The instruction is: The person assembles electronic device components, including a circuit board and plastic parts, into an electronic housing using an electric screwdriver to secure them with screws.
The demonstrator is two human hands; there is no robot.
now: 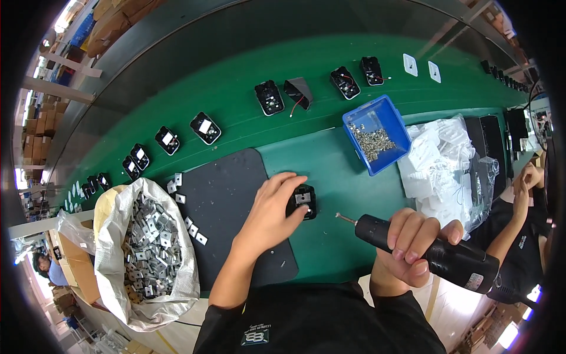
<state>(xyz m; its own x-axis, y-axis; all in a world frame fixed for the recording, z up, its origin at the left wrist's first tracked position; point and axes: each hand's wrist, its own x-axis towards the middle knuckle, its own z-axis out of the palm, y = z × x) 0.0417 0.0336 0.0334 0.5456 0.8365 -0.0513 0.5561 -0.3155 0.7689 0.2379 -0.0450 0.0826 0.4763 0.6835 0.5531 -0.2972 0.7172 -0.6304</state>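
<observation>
My left hand (272, 207) curls round a small black plastic housing (311, 192) on the green work surface, its thumb at the near end and its fingers at the far end. A silvery square metal plate (302, 199) lies inside the housing. In my right hand (413, 245) is a black electric screwdriver (377, 230), gripped by its barrel and held tilted above the table. Its bit points left toward the housing but stays apart from it. Something small sits at the bit's tip, perhaps a screw; it is too small to be sure.
A blue bin (389, 115) of screws stands beyond my right hand, beside clear plastic bags (439, 156). A white sack (112, 259) of metal plates stands left of a dark mat (221, 194). Black housings (205, 128) line the green belt (236, 100). Another person's arm (519, 206) shows at right.
</observation>
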